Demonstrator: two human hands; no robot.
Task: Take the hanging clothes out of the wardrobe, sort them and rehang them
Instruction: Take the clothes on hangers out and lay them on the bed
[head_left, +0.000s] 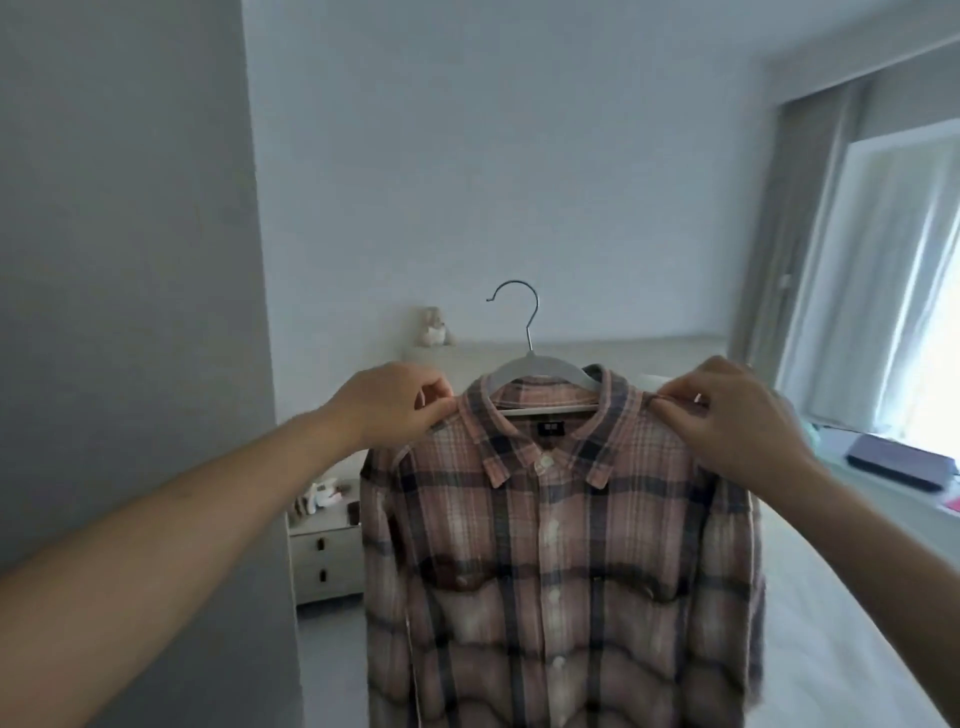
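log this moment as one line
stage: shirt held up | left hand: pinches shoulder | right hand: pinches shoulder | shirt: on hanger | hook: free

Room as I see it ahead of me:

- Left third of the frame: a flat grey panel (119, 260), floor to ceiling.
- Centre: a pale, plain wall (493, 182).
- Mid-frame: a light headboard (649, 351), with a small plush toy (435, 327) sitting on its left end.
- Lower left of centre: a white bedside cabinet (324, 561) with two dark drawer pulls and small figures on top.
- Lower right: a pale bed surface (810, 597).
- Right edge: grey curtain (779, 291), sheer curtain (872, 291), bright daylight through the window (940, 364).
- Right, below the window: a dark flat object (898, 460) on a ledge.
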